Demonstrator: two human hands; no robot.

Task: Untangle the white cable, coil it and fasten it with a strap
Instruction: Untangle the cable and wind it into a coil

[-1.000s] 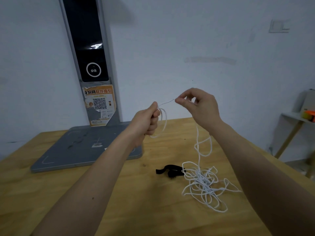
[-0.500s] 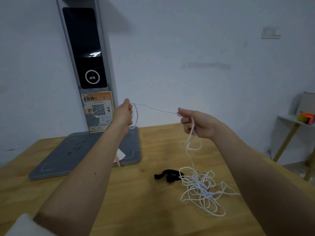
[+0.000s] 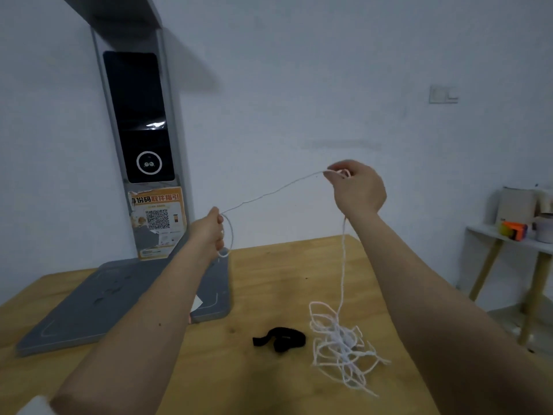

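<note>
- Wooden tabletop (image 3: 269, 295) carries a grey scanner base (image 3: 89, 310) at left, its upright column bearing a dark screen (image 3: 139, 115) and an orange QR sticker (image 3: 158, 217).
- White cable (image 3: 341, 345) lies mostly tangled on the wood, just beside a black strap (image 3: 279, 339).
- Left hand (image 3: 208, 232) is clenched around a small cable loop.
- Right hand (image 3: 357, 187) pinches the taut strand, raised.
- Pale wall behind; a side shelf (image 3: 514, 235) at right.
</note>
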